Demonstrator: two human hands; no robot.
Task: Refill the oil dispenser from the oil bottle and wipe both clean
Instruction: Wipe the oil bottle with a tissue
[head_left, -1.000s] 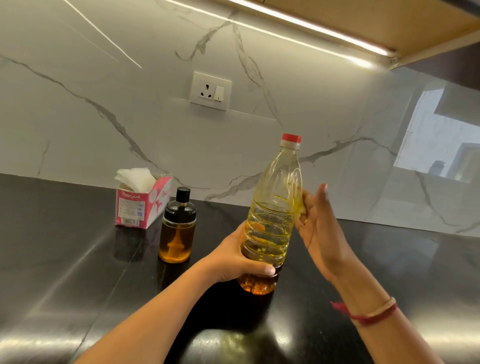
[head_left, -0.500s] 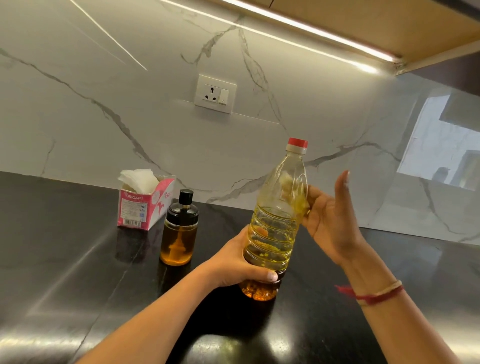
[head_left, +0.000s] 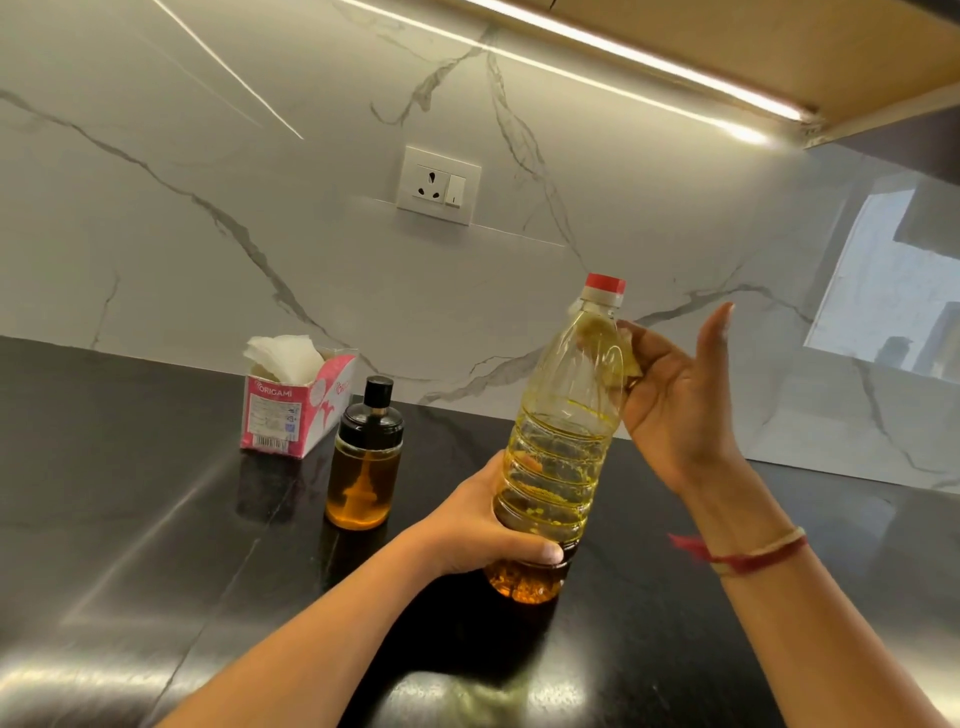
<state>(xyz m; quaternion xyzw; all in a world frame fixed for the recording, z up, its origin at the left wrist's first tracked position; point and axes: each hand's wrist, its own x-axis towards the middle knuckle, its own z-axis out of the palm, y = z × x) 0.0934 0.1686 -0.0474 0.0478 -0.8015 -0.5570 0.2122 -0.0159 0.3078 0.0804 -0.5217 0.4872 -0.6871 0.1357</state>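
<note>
- Centre of frame: the oil bottle (head_left: 561, 415), clear plastic with its red cap (head_left: 604, 285) on, stands upright on the black worktop (head_left: 130, 519), oil filling its lower half.
- The left hand (head_left: 483, 525) is wrapped around the bottle's lower body, thumb across the front; the other fingers are hidden behind it.
- The right hand (head_left: 670, 405) sits at the bottle's shoulder with the thumb raised, pressing a small yellowish wad (head_left: 626, 361) to the plastic. Its fingers lie behind the bottle, warped by the plastic, so I cannot tell whether they curl around it. What the wad is made of is unclear.
- Red and pale threads (head_left: 753, 553) circle the right wrist; both forearms are cut off by the lower edge.
- Left of the bottle, apart from it, stands the oil dispenser (head_left: 363, 467), black-lidded glass about half full of amber oil.
- Just behind it, a pink tissue box (head_left: 291, 410) with white tissue poking out.
- Behind, a white marble-veined wall (head_left: 208, 234) carries a socket (head_left: 438, 184); a light strip (head_left: 649, 67) glows under a cabinet (head_left: 779, 41) at upper right.
</note>
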